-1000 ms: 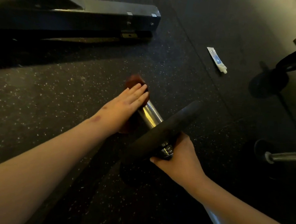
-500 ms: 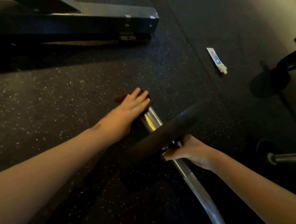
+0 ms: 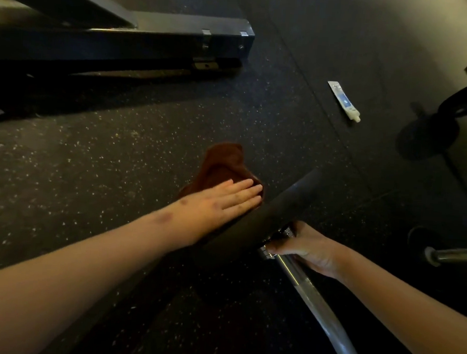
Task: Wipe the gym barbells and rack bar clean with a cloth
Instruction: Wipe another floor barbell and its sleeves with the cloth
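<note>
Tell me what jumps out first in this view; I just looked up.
At centre, the left hand presses flat on a brown cloth beside the black weight plate. Just below the plate, the right hand grips the shiny bar. A small white tube lies on the speckled floor, upper right.

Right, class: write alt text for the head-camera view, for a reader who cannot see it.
A left hand presses a brown cloth flat just beyond a black plate, while the right hand grips the bar. A small tube lies on the dark floor.
</note>
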